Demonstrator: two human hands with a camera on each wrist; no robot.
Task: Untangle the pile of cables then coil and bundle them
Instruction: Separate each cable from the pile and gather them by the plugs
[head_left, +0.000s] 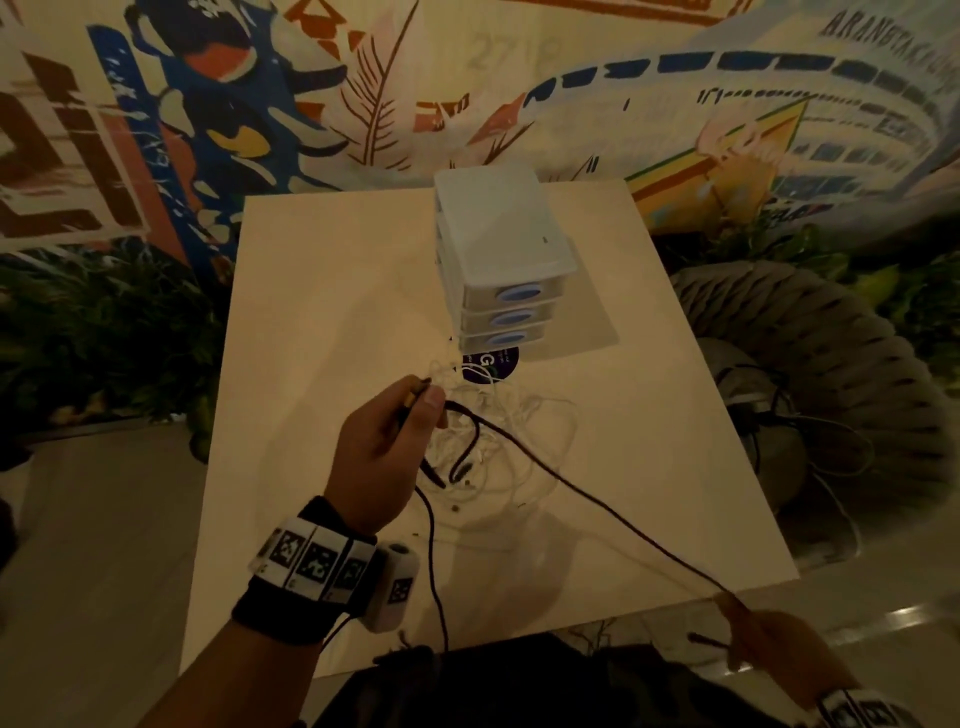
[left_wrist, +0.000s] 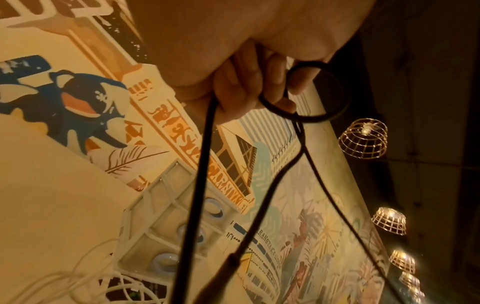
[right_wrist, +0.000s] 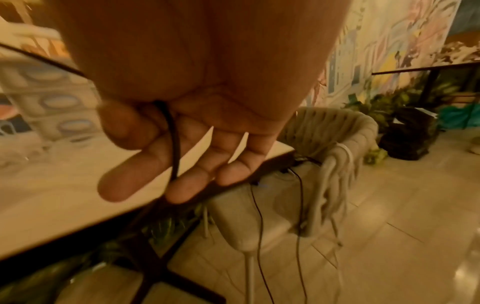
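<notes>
A black cable (head_left: 571, 486) stretches taut over the table (head_left: 337, 312) between my two hands. My left hand (head_left: 415, 410) is raised above a tangle of thin white cables (head_left: 509, 447) and grips the black cable. In the left wrist view its fingers (left_wrist: 244, 86) curl round a small loop of the black cable (left_wrist: 303, 92). My right hand (head_left: 753, 629) is off the table's near right corner. There its thumb (right_wrist: 124, 125) pinches the black cable (right_wrist: 172, 133) against the index finger, with the other fingers straight. Black plug ends lie on the white tangle, and another black strand hangs over the front edge.
A white three-drawer unit (head_left: 498, 260) stands at the back of the table, just behind the tangle. A woven chair (head_left: 810, 364) with cables on its seat stands to the right. Plants and a painted wall lie behind.
</notes>
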